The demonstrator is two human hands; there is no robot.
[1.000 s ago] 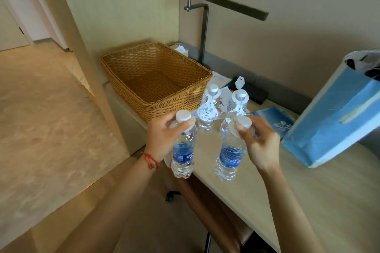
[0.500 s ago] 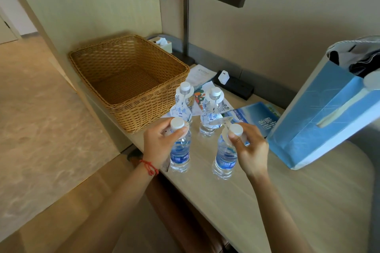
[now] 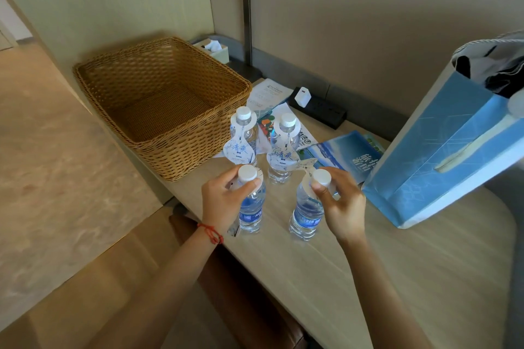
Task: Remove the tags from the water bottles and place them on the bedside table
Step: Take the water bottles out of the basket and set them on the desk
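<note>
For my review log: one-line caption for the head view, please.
Left hand and right hand grip two front water bottles at their tagged necks; two rear bottles stand beside a wicker basket.

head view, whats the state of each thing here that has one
back two bottles: capped, upright, tags hanging
front left bottle: capped, upright, held at the neck by left hand
front right bottle: capped, upright, tag lifting, held by right hand
wicker basket: empty
blue bag: open, leaning
</note>
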